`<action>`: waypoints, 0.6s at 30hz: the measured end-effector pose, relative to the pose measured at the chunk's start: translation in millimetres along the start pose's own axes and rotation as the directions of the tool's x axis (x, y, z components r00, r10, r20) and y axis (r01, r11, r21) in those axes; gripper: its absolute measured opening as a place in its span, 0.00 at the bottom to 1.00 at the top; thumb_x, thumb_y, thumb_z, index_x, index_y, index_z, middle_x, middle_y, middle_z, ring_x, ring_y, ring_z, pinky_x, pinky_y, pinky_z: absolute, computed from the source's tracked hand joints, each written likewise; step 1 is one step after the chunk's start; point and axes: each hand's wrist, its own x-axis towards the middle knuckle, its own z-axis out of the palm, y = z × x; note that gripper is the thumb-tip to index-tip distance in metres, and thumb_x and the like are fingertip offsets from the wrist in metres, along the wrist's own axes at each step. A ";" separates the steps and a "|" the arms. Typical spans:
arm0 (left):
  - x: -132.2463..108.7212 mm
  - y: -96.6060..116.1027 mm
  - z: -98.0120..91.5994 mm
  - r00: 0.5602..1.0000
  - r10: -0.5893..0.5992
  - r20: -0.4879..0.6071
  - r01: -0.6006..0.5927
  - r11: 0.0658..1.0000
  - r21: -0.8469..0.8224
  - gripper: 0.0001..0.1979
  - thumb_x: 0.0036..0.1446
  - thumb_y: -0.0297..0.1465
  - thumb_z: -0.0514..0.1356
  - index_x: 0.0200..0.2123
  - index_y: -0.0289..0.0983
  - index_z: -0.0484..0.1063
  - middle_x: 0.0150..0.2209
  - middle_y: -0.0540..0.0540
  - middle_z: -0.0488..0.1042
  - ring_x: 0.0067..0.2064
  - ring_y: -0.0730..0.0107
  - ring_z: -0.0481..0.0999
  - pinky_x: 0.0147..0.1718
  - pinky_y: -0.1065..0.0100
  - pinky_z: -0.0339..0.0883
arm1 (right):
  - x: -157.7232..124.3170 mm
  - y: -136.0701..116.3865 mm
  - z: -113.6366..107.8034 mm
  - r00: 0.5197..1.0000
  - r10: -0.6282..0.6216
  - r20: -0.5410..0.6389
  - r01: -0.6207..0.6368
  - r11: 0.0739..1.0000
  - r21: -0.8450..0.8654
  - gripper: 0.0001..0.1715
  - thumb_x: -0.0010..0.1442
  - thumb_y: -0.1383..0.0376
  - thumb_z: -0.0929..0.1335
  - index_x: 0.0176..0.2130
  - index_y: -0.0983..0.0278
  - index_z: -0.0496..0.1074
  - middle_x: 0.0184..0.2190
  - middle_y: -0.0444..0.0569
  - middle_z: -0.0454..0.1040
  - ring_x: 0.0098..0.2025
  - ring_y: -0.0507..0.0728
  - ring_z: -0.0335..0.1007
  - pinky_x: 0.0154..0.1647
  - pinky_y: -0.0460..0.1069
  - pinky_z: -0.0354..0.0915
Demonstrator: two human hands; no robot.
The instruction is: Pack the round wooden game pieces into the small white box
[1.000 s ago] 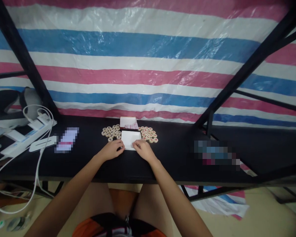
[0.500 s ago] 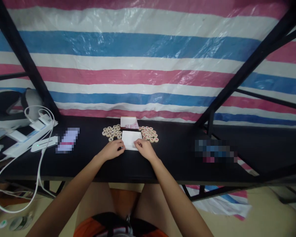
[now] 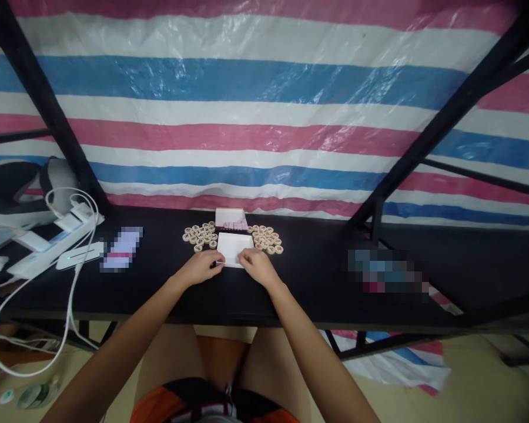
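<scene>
A shallow white box (image 3: 234, 242) lies on the black table in front of me. My left hand (image 3: 202, 267) is at its near left corner, fingers closed on the edge. My right hand (image 3: 258, 264) grips the near right side, its fingertips bent over the rim. Left of the box sit several round Chinese chess pieces (image 3: 200, 237) with dark markings. On the right lies a similar group of pieces (image 3: 267, 238) marked in red. Behind the box stands a box lid (image 3: 230, 218), white with a reddish edge.
At the left are a white power strip (image 3: 48, 249) with cables, a white device (image 3: 80, 256) and a blurred phone-like object (image 3: 122, 249). A pixelated item (image 3: 385, 271) lies at the right. Black metal posts (image 3: 412, 158) frame the table (image 3: 317, 276) before a striped plastic sheet (image 3: 247, 82).
My right hand has shifted very slightly left along the box's rim. The left hand, the box and the chess pieces stay where they were.
</scene>
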 end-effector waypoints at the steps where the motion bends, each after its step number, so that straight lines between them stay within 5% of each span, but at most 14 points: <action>1: 0.0 -0.6 0.6 1.000 -0.001 0.002 0.001 1.000 -0.002 0.08 0.59 0.31 0.54 0.38 0.39 0.73 0.36 0.48 0.75 0.36 0.69 0.73 0.37 0.70 0.65 | -0.1 -0.1 -0.1 1.000 -0.005 -0.005 0.005 1.000 0.005 0.14 0.61 0.66 0.63 0.24 0.62 0.67 0.22 0.43 0.67 0.29 0.53 0.62 0.34 0.46 0.56; 8: -0.9 -1.4 0.9 1.000 -0.012 -0.005 0.012 1.000 0.013 0.10 0.61 0.36 0.54 0.40 0.39 0.73 0.39 0.47 0.73 0.36 0.70 0.72 0.38 0.69 0.65 | 2.5 8.1 -6.7 0.981 0.029 -0.191 -0.026 0.999 0.022 0.11 0.61 0.67 0.61 0.31 0.62 0.70 0.30 0.48 0.70 0.37 0.57 0.65 0.43 0.49 0.60; 13: -2.4 1.7 -4.1 0.998 -0.046 -0.042 0.047 0.998 0.028 0.12 0.62 0.37 0.53 0.43 0.39 0.72 0.44 0.47 0.70 0.37 0.70 0.72 0.40 0.69 0.66 | -1.9 29.4 -18.8 0.833 0.347 -0.430 -0.441 0.886 -0.140 0.15 0.57 0.71 0.60 0.42 0.66 0.71 0.42 0.58 0.69 0.44 0.62 0.63 0.44 0.54 0.60; 15: -2.8 1.9 -5.3 0.997 -0.054 -0.051 0.055 0.998 0.037 0.11 0.62 0.36 0.53 0.42 0.39 0.72 0.43 0.47 0.70 0.37 0.70 0.72 0.40 0.69 0.66 | -6.1 37.1 -21.7 0.781 0.441 -0.442 -0.559 0.809 -0.181 0.16 0.57 0.71 0.61 0.43 0.65 0.72 0.44 0.60 0.68 0.45 0.63 0.63 0.42 0.55 0.60; 18: -2.9 1.7 -5.9 0.998 -0.043 -0.054 0.046 0.998 0.040 0.10 0.60 0.34 0.53 0.38 0.39 0.73 0.42 0.47 0.71 0.39 0.69 0.73 0.41 0.68 0.66 | -10.9 42.1 -21.8 0.775 0.494 -0.394 -0.603 0.765 -0.227 0.15 0.59 0.70 0.60 0.42 0.64 0.72 0.43 0.60 0.69 0.44 0.64 0.64 0.40 0.55 0.61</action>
